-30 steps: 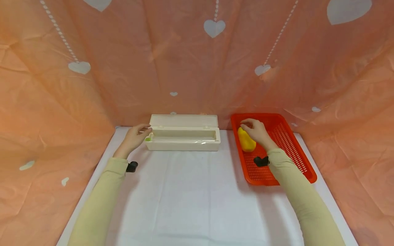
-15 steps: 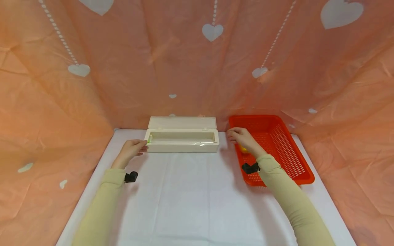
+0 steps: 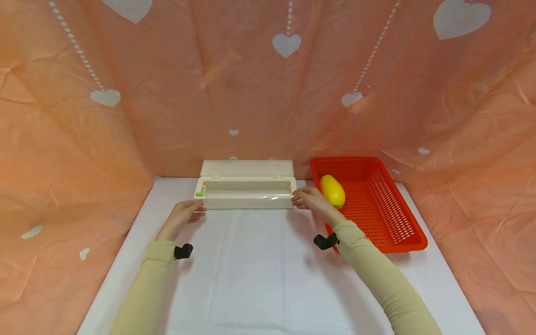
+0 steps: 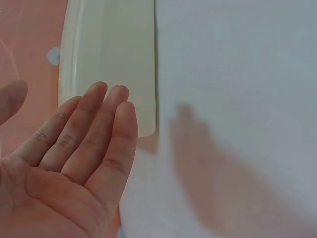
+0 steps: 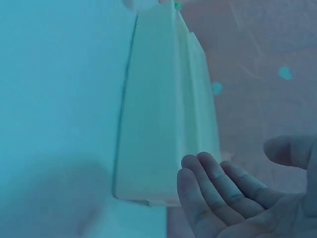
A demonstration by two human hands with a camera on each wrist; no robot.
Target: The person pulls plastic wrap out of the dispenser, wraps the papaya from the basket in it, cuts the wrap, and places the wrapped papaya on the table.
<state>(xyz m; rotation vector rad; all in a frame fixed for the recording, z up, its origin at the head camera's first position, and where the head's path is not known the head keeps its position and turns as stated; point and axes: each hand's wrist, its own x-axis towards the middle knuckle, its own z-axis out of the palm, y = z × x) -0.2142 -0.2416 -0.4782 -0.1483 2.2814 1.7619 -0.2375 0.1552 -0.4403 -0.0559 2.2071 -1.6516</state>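
Observation:
A long white plastic-wrap dispenser (image 3: 247,203) stands at the back middle of the table, its lid (image 3: 247,168) raised. Glossy clear film lies along its front edge, and a small green slider (image 3: 199,194) sits at the left end. My left hand (image 3: 183,217) is just off the left front corner, holding nothing; the left wrist view shows its fingers (image 4: 89,134) extended side by side. At the opposite end, my right hand (image 3: 311,202) has its fingertips right at the corner of the dispenser, palm free. Its fingers (image 5: 218,188) are relaxed, with the thumb apart.
A red perforated basket (image 3: 402,204) stands to the right, close by my right forearm. Inside, at its left wall, lies a smooth yellow mango-like fruit (image 3: 333,191). An orange curtain with white hearts (image 3: 286,45) hangs behind and at both sides of the white table.
My right hand has moved left from above the basket to the dispenser's right end, uncovering the yellow fruit. My left hand has come down toward me from the dispenser's left end.

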